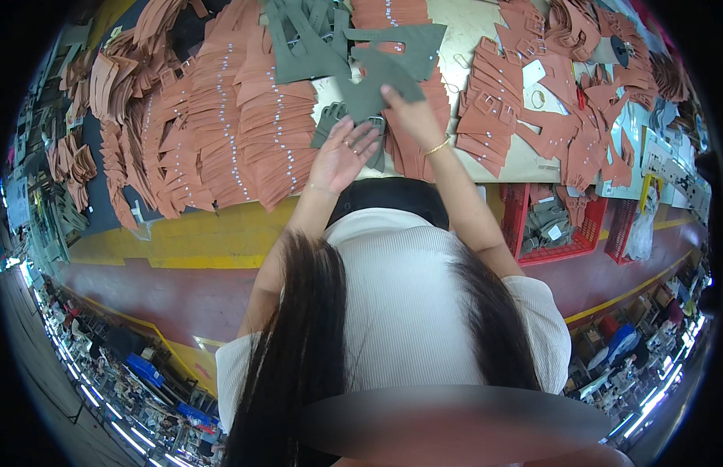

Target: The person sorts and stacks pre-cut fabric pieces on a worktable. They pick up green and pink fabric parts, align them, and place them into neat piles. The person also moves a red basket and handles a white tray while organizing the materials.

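Note:
A flat dark green shoe-upper piece (371, 87) is held over the near part of the table. My right hand (412, 115) grips its right side, the thumb lying on top. My left hand (344, 156) is palm up just below the piece, fingers apart and holding nothing. Beside the left fingertips lie small green strap pieces (327, 124), one with a buckle. Larger green pieces (299, 47) are spread beyond the held one, and another green piece (416, 43) lies to its right. Part of the held piece is blurred.
Overlapping rows of reddish-brown pieces (276, 132) cover the table to the left. More brown buckled pieces (490, 109) lie to the right, near a white tag (533, 73). Under the table edge at right stands a red crate (560, 255) with green and brown pieces inside.

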A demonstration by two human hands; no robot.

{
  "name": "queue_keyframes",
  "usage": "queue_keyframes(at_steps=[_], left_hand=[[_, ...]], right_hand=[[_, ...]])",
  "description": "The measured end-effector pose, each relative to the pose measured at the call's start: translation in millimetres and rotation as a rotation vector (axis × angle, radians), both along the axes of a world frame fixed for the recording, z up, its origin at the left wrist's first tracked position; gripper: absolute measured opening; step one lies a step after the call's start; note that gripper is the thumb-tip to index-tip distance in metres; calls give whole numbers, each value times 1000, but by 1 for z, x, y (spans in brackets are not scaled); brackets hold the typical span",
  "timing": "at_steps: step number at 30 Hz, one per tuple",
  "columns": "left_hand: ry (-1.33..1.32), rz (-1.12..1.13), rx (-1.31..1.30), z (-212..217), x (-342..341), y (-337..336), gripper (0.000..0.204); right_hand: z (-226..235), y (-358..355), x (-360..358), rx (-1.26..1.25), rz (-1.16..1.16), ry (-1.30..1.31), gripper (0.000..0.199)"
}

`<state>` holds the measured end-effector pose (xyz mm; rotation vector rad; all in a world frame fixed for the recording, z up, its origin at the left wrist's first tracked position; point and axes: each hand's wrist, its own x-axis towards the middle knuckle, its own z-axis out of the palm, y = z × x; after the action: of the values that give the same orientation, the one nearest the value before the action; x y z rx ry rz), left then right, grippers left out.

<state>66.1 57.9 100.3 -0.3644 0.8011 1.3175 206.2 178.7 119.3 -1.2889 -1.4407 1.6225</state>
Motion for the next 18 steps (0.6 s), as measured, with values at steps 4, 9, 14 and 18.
queue_keyframes(at_steps=[4,9,14,18], left_hand=[[41,-1,-305,-37,-30,-26,43],[53,-52,-467,-87,-31,-48,60],[129,-117,-512,-112,-18,-38,71],[144,-173,-463,-114,-15,-28,76]], right_hand=[[24,67,16,203,117,65,42],[3,120,39,3,3,130,33],[-90,151,54,9,-89,-350,47],[-142,155,66,-1,-282,-527,67]])
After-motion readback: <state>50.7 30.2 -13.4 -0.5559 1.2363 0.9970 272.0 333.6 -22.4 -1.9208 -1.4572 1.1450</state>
